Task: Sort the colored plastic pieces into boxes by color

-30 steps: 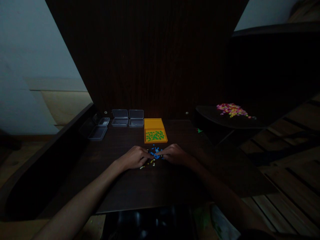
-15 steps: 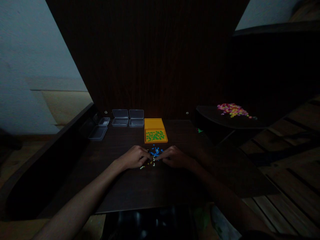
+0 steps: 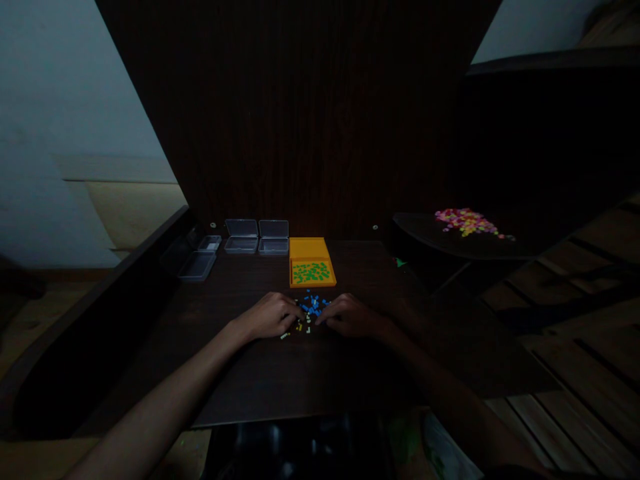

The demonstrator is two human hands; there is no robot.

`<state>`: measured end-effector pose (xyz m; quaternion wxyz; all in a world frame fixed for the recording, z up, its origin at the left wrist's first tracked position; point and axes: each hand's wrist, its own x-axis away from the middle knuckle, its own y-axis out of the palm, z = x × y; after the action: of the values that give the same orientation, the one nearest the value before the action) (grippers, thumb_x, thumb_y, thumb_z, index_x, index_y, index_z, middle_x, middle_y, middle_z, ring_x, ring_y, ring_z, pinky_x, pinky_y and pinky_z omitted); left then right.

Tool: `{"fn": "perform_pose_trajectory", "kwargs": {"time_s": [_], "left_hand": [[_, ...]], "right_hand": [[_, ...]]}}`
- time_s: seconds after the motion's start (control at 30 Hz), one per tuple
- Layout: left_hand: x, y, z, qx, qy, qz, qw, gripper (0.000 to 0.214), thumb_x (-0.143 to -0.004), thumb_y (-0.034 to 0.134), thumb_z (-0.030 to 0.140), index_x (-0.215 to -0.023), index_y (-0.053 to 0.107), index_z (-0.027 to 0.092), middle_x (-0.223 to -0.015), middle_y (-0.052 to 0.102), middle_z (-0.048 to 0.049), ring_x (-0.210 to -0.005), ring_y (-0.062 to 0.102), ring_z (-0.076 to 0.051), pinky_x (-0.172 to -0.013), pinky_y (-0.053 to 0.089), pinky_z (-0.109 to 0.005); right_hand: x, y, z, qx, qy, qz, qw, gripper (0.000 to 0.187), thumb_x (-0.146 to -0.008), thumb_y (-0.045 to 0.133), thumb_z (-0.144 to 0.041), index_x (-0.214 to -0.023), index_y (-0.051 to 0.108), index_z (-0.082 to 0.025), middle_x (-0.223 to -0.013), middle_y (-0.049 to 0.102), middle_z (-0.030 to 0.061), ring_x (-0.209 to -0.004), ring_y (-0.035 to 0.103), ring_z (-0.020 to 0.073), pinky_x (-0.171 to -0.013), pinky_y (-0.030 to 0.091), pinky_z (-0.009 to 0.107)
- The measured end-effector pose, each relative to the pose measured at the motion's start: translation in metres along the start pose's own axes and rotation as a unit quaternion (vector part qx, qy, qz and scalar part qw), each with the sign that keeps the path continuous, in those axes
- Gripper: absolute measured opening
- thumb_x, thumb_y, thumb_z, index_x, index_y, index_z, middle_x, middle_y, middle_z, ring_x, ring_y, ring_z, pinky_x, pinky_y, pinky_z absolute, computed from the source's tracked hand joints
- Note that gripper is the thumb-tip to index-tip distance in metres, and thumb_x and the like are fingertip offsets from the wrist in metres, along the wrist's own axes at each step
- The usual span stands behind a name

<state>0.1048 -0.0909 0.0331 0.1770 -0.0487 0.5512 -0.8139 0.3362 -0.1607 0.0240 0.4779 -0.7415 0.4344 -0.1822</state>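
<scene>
On the dark wooden table [image 3: 280,380], my left hand [image 3: 267,315] and my right hand [image 3: 350,315] rest knuckles up with fingers curled, their tips meeting at a small heap of blue beads [image 3: 313,305]. A few pale and yellow beads [image 3: 300,327] lie just in front of that heap, between the hands. Whether either hand pinches a bead is hidden in the dim light. Behind the heap stands an open orange box [image 3: 311,265] with green beads [image 3: 311,272] in its tray.
Clear plastic boxes [image 3: 257,237] sit at the back left, with two more [image 3: 199,260] by the table's left edge. A pile of pink and yellow beads [image 3: 466,221] lies on a dark raised shelf at the right. A dark wooden panel closes the back.
My right hand has slid a little toward me and to the left along the blue heap. The left hand has hardly moved.
</scene>
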Motion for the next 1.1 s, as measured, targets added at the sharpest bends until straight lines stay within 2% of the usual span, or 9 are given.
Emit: {"fn": "perform_pose_trajectory", "kwargs": {"time_s": [0.07,0.13,0.23,0.33,0.43,0.57,0.8,1.1], "left_hand": [[0.000,0.001,0.000,-0.007,-0.010,0.011,1.000,0.034,-0.085,0.043,0.012,-0.098,0.072,0.023,-0.089,0.073,-0.0013,-0.079,0.068,-0.013,-0.074,0.049,-0.021],[0.000,0.001,-0.003,-0.025,-0.049,0.044,0.997,0.036,-0.086,0.042,0.015,-0.108,0.069,0.023,-0.099,0.073,-0.0018,-0.088,0.068,-0.015,-0.081,0.050,-0.025],[0.000,0.000,-0.010,-0.063,-0.142,0.103,0.982,0.039,-0.087,0.042,0.019,-0.122,0.061,0.022,-0.109,0.071,-0.0040,-0.095,0.066,-0.018,-0.086,0.051,-0.030],[0.001,-0.002,-0.019,-0.082,-0.183,0.152,0.968,0.039,-0.087,0.042,0.020,-0.123,0.058,0.018,-0.113,0.067,-0.0081,-0.101,0.063,-0.021,-0.089,0.050,-0.033],[0.001,-0.002,-0.027,-0.083,-0.151,0.160,0.972,0.037,-0.092,0.039,0.024,-0.124,0.057,0.017,-0.109,0.065,-0.0094,-0.104,0.058,-0.021,-0.095,0.046,-0.036],[0.000,0.003,-0.033,-0.062,-0.119,0.145,0.980,0.038,-0.096,0.033,0.025,-0.126,0.056,0.018,-0.116,0.063,-0.0093,-0.107,0.053,-0.022,-0.098,0.042,-0.040],[-0.002,0.004,-0.034,-0.069,-0.134,0.145,0.978,0.040,-0.096,0.034,0.025,-0.130,0.053,0.018,-0.133,0.056,-0.0095,-0.118,0.046,-0.024,-0.099,0.039,-0.044],[-0.005,0.009,-0.037,-0.058,-0.138,0.132,0.980,0.045,-0.098,0.032,0.031,-0.138,0.045,0.018,-0.143,0.048,-0.0087,-0.120,0.044,-0.024,-0.102,0.037,-0.047]], "right_hand": [[0.000,0.001,0.001,-0.005,-0.005,-0.007,1.000,0.030,-0.079,0.053,-0.011,-0.092,0.076,-0.026,-0.088,0.076,-0.0018,-0.076,0.069,0.0136,-0.076,0.049,0.024],[0.000,0.001,0.002,-0.008,-0.009,0.009,1.000,0.031,-0.080,0.051,-0.011,-0.092,0.076,-0.025,-0.089,0.076,-0.0011,-0.077,0.070,0.0134,-0.077,0.049,0.023],[-0.002,-0.002,0.005,0.004,0.010,0.077,0.997,0.031,-0.082,0.048,-0.013,-0.096,0.075,-0.023,-0.093,0.076,0.0009,-0.083,0.070,0.0142,-0.082,0.050,0.024],[-0.003,-0.007,0.011,0.048,0.080,0.151,0.984,0.032,-0.085,0.047,-0.016,-0.101,0.073,-0.022,-0.100,0.074,0.0023,-0.087,0.069,0.0152,-0.082,0.050,0.024],[-0.001,-0.012,0.019,0.131,0.159,0.166,0.964,0.034,-0.087,0.048,-0.022,-0.115,0.068,-0.023,-0.104,0.071,0.0050,-0.086,0.066,0.0172,-0.078,0.049,0.026],[0.002,-0.015,0.032,0.202,0.218,0.130,0.946,0.040,-0.092,0.047,-0.033,-0.130,0.057,-0.026,-0.114,0.064,0.0083,-0.091,0.064,0.0202,-0.076,0.049,0.029],[0.002,-0.011,0.042,0.201,0.190,0.138,0.951,0.034,-0.095,0.043,-0.032,-0.123,0.059,-0.023,-0.109,0.060,0.0072,-0.093,0.061,0.0174,-0.079,0.048,0.026],[0.001,-0.010,0.043,0.167,0.158,0.143,0.963,0.027,-0.096,0.042,-0.031,-0.103,0.066,-0.021,-0.104,0.061,0.0060,-0.090,0.061,0.0160,-0.078,0.047,0.026]]}}
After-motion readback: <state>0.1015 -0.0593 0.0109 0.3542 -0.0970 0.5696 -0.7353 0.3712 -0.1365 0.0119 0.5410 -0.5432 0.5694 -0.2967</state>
